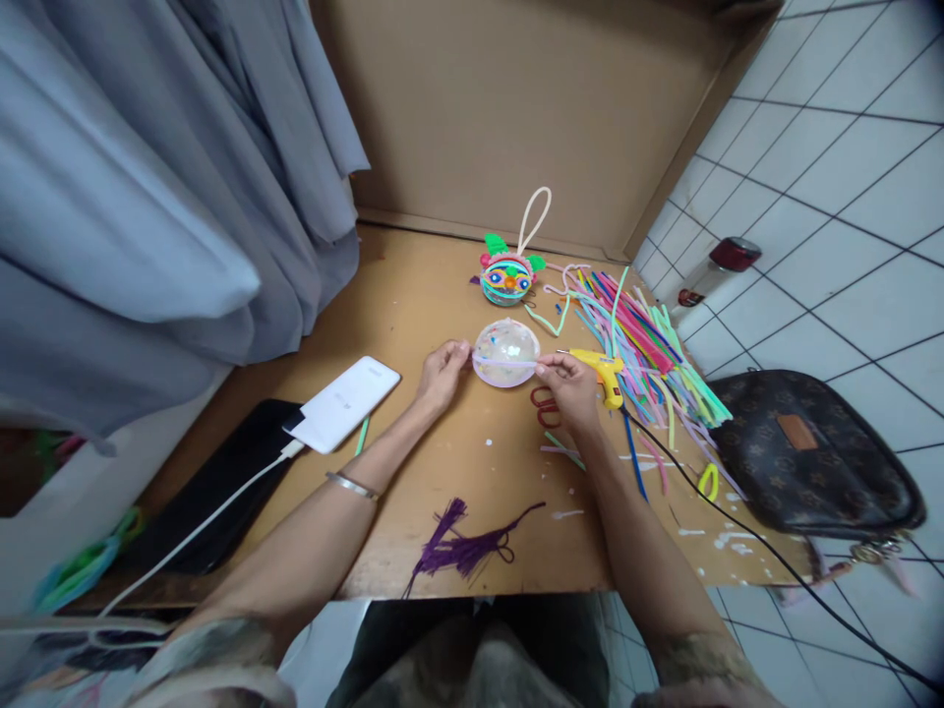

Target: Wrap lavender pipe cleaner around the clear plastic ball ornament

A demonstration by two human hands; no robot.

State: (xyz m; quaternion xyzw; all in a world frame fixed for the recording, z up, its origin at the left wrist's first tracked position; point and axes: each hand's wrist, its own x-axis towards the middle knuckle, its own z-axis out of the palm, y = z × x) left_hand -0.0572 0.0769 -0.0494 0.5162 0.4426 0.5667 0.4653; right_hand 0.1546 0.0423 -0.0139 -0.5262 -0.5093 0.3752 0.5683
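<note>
A clear round plastic piece (505, 344) lies mid-table, with a pale lilac pipe cleaner (505, 365) stretched across its near side. My left hand (443, 372) pinches the left end of that pipe cleaner, fingers closed at the rim. The right end sits between the closed thumb and fingers of my right hand (567, 385). Just beyond stands a decorated ball (507, 279) with a face, green leaves and a white loop. A yellow glue gun (606, 374) lies beside my right hand, and red-handled scissors (544, 405) are partly hidden by it.
Many coloured pipe cleaners (649, 344) spread at the right, near a brown bag (818, 447). A purple tassel (468, 549) lies at the front edge. To the left are a white power bank (346, 401) with a cable and a black tablet (221, 492). A black cord crosses the right side.
</note>
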